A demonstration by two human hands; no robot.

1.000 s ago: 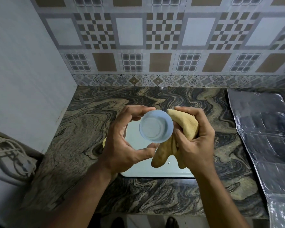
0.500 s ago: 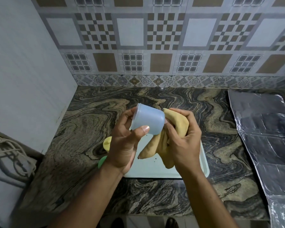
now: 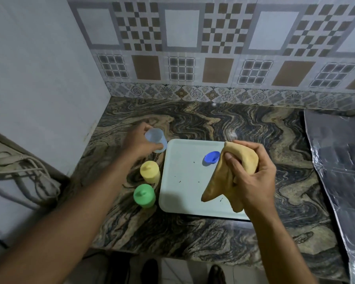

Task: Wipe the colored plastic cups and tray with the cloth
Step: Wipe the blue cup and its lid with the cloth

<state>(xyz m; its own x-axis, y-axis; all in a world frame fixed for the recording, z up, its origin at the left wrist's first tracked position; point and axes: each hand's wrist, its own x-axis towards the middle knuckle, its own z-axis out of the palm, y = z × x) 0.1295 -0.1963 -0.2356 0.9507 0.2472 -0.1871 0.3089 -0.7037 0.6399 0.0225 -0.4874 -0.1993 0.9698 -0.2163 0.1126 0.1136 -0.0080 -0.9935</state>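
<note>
My left hand [image 3: 136, 143] grips a pale blue cup [image 3: 155, 140] just left of the white tray's far left corner, low over the marble counter. My right hand [image 3: 252, 177] holds a bunched tan cloth [image 3: 230, 179] above the right part of the tray [image 3: 184, 181]; the cloth's ends hang down toward the tray. A dark blue cup [image 3: 211, 157] stands on the tray, partly hidden by the cloth. A yellow cup [image 3: 150, 172] and a green cup [image 3: 144, 195] stand upside down on the counter left of the tray. Small dark specks dot the tray.
The marble counter [image 3: 234, 124] meets a tiled wall at the back and a plain wall [image 3: 39, 78] on the left. Crinkled foil [image 3: 340, 160] covers the surface on the right. Cables and a plug strip [image 3: 14, 171] lie at the left. The counter's front edge runs below the tray.
My hands have parted. The left hand carried the pale blue cup down and left toward the counter beside the tray; the right hand moved right with the cloth, uncovering the tray and dark blue cup.
</note>
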